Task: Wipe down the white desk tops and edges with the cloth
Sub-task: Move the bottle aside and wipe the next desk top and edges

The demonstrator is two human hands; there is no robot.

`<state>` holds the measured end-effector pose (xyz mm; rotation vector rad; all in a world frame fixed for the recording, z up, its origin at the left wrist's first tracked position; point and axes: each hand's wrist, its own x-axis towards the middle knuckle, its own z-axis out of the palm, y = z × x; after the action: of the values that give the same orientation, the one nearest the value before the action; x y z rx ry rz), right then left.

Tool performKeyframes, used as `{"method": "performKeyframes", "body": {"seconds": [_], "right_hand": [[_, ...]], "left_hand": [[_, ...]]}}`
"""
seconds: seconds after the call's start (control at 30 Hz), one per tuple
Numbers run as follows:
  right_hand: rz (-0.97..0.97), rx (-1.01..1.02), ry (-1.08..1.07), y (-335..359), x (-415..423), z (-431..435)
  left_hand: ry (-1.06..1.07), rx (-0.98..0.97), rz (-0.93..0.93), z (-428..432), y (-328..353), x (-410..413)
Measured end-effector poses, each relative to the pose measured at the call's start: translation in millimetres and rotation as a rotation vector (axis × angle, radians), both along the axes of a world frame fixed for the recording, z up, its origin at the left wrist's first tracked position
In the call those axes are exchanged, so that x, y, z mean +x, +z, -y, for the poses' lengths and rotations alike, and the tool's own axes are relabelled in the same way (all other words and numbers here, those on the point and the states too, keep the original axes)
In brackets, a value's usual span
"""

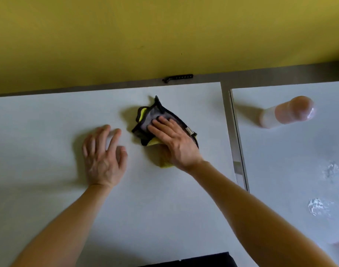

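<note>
The right hand [175, 142] pressed flat, fingers straight, on a grey-and-yellow cloth [157, 122]; beside it, the left hand [103, 155] rested spread on the white table [49, 132].

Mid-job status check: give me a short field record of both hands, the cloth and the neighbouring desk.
left hand: fingers spread, on or just above the left white desk top, holding nothing
right hand: straight fingers pressing the grey and yellow cloth with black edging onto that desk
right white desk top: across a gap; bears a pinkish translucent bottle and white smears
</note>
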<state>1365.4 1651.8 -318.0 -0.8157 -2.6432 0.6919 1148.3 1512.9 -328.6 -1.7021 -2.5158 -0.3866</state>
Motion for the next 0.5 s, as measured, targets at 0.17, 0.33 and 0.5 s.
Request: {"method": "performKeyframes", "body": {"seconds": [0.17, 0.33, 0.5], "right_hand": [[-0.022, 0.033, -0.389, -7, 45, -107], [0.005, 0.013, -0.540, -1, 41, -81], [0.057, 0.025, -0.068, 12, 62, 14]], "left_hand": [[0.003, -0.017, -0.002, 0, -1, -1], [0.006, -0.025, -0.002, 1, -2, -2], [0.015, -0.025, -0.002, 0, 1, 1]]}}
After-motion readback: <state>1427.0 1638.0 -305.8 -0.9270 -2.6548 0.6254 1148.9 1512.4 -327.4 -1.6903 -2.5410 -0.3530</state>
